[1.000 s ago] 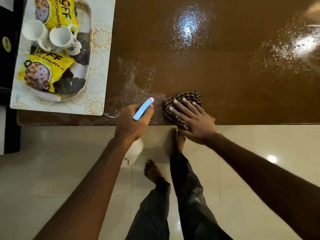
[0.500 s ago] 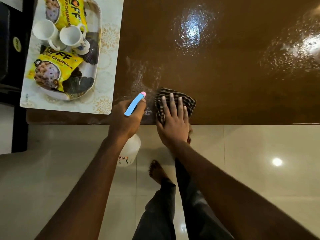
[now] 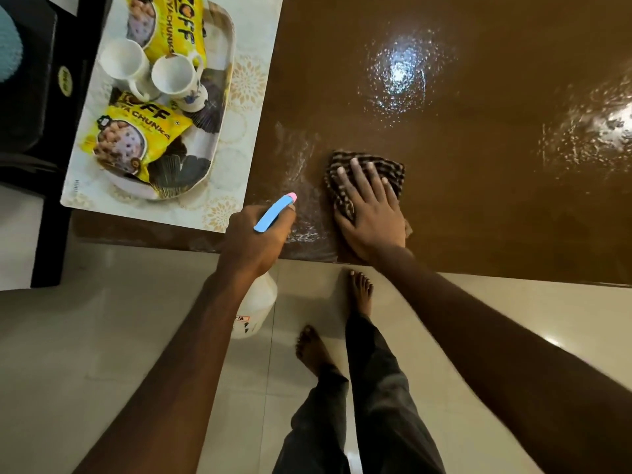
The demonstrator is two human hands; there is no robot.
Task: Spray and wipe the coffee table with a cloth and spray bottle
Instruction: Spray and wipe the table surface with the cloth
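Pressing down with straight fingers of the right hand (image 3: 372, 213), pinned the crumpled brown-and-cream checked cloth (image 3: 383, 167) on the wet, glossy worktop (image 3: 496, 186) near its front edge. Gripped the white, blue-headed spray bottle (image 3: 273, 213) in the left hand (image 3: 254, 239) just beside. Seen in the tray (image 3: 229, 63): two white cups (image 3: 124, 63), yellow packets (image 3: 136, 138).

cloth (image 3: 395, 171) and bottle (image 3: 254, 307) at the table's (image 3: 478, 183) near edge
the striped dark-and-pale cloth lies bunched on the glossy brown table, pressed under the right hand (image 3: 371, 213). the white bottle, with a blue head and pink tip, hangs just off the edge in the left hand (image 3: 254, 241), beside wet streaks.
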